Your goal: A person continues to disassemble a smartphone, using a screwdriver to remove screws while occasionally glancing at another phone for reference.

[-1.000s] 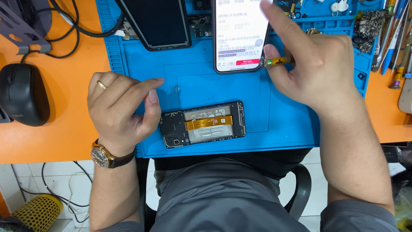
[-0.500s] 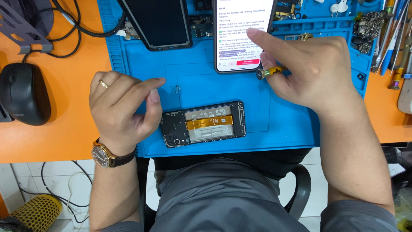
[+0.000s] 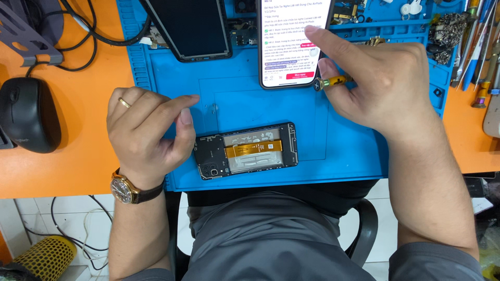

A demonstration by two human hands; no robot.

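Opened smartphone [image 3: 246, 151], its back cover off, lies flat near the front edge of the blue repair mat [image 3: 344, 145], just beside our left hand [image 3: 148, 135]. We see an orange flex ribbon across its middle and the camera module at its left end.

Our left hand rests on the mat with its fingers loosely curled and the thumb close to the phone's left end; it holds nothing. A ring sits on 1 finger and a wristwatch [image 3: 124, 188] on the wrist.

Our right hand [image 3: 383, 83] is closed around a small screwdriver [image 3: 333, 81] with a yellow shaft, pinned under the thumb and curled fingers, while the index finger stretches out to touch the lit screen of a second smartphone [image 3: 294, 41]. That phone lies at the back of the mat, showing a page of text.

Further out, a dark phone screen panel [image 3: 192, 28] lies at the mat's back left, small parts fill the tray slots along the back, and hand tools [image 3: 482, 47] lie at the right. A black mouse [image 3: 28, 114] and cables rest on the orange surface [image 3: 78, 156] to the left.

We judge the work to be midway: the phone is open with its frame exposed, yet board and flex remain in place, and the driver is off the phone.
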